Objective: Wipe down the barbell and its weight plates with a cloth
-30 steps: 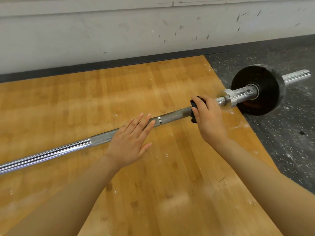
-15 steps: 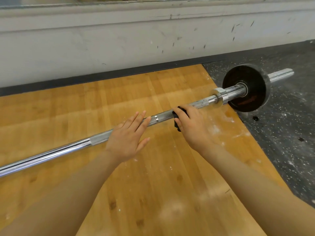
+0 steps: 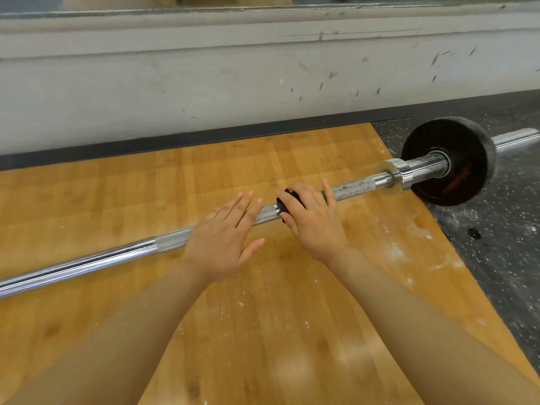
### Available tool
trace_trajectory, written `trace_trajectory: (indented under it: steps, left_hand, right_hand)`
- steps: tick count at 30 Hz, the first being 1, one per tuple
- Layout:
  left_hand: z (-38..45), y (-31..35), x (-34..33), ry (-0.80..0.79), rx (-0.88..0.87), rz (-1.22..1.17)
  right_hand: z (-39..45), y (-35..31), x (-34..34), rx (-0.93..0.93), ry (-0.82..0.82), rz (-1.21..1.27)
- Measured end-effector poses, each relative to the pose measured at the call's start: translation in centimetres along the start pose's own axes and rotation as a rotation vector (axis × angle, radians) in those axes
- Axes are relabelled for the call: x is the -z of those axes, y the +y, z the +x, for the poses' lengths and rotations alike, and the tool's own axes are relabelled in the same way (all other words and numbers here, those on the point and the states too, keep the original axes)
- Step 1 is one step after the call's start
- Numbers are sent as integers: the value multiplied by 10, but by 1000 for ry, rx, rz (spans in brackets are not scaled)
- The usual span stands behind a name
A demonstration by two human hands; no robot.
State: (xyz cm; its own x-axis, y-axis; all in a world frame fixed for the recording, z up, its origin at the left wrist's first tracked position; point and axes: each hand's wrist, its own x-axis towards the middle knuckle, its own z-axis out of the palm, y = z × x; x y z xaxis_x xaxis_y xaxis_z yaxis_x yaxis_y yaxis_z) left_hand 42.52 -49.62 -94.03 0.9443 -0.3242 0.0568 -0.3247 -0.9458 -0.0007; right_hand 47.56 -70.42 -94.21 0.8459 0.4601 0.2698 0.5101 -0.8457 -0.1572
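1. Head view: the barbell [image 3: 96, 260] lies on the floor, its long axis running from the lower left edge up toward the right, where the sleeve end pokes out past the plate.
2. The shaft is bright, smooth chrome at the left, then turns to dull cross-hatched knurling near the hands; a chalky, speckled stretch sits just before the collar [image 3: 395, 176].
3. One round black weight plate [image 3: 467, 159], matte and scuffed with a reddish mark on its face, stands upright on the sleeve at the right, over the dark speckled rubber floor [image 3: 502, 244].
4. The left hand [image 3: 225, 244] is flat across the knurled part, fingers straight and together, thumb spread toward the camera, gripping nothing.
5. The right hand [image 3: 311, 223] is just beside it, curled over a dark cloth [image 3: 285, 206] pressed on the shaft; only a black edge and a hint of green show.
6. Beneath, the wooden platform [image 3: 263, 331] shows golden planks dusted with white chalk smears; a scuffed grey wall [image 3: 204, 83] runs behind.
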Motion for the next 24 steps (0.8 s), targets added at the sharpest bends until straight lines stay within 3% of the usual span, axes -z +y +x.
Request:
trace_trajectory:
  steps: [7, 12, 19, 24]
  left_hand:
    - [9, -7, -2, -2, 1, 5]
    - [14, -10, -1, -16, 3, 12]
    - [17, -11, -1, -11, 6, 24]
    - [17, -11, 1, -17, 13, 31]
  right_hand:
    - [2, 76, 14, -173, 26, 34]
    - [10, 73, 10, -209, 62, 63]
    - [17, 29, -9, 2, 125, 95]
    - [18, 50, -6, 56, 67, 32]
